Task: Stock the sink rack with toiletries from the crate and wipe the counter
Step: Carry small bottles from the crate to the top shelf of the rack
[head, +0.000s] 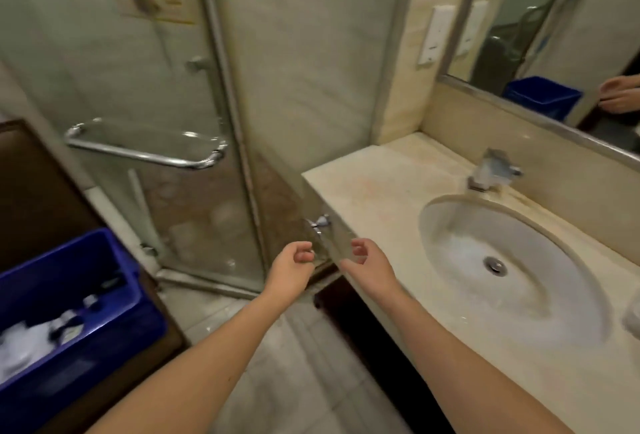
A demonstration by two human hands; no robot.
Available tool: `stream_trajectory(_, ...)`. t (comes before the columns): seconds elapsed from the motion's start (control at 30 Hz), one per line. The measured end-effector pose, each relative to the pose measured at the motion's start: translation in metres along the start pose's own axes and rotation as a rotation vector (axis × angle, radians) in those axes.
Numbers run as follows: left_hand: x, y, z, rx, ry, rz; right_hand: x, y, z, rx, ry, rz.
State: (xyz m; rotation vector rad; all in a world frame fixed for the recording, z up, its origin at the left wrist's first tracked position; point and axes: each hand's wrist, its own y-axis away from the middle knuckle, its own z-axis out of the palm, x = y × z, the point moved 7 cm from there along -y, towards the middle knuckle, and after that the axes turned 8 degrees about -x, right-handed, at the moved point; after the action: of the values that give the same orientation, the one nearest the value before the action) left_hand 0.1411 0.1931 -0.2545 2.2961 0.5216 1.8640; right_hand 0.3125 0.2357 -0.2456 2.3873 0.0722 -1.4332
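The blue crate (104, 298) stands at the lower left on a dark brown surface, with blurred white and dark toiletry items (45, 333) inside. The beige stone counter (374, 191) runs along the right and holds an oval sink (512, 260). A small clear glass shelf on a chrome fitting (320, 222) sticks out from the counter's left end. My left hand (294, 260) and my right hand (369, 260) hover on either side of this shelf. Their fingers are loosely curled and apart, and nothing shows in them.
A chrome faucet (491, 170) stands behind the sink, below a wall mirror (540, 35). The glass shower enclosure with a chrome bar handle (145, 153) fills the left middle. Pale floor tiles (294, 364) lie below my arms. A translucent object (632, 316) shows at the right edge.
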Motion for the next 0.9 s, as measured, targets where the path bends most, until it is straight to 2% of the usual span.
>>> stream_trajectory(0.3, -0.061, 0.06, -0.169, 0.294, 0.104, -0.104, -0.094, -0.008, 0.16, -0.328, 0.158, -0.176)
stream_trajectory(0.6, -0.118, 0.113, -0.276, 0.564, 0.174, -0.21, -0.157, -0.01, 0.299, -0.624, 0.246, -0.286)
stream_trajectory(0.9, -0.163, 0.125, -0.37, 0.814, 0.253, -0.335, -0.212, -0.038, 0.425, -0.9, 0.326, -0.371)
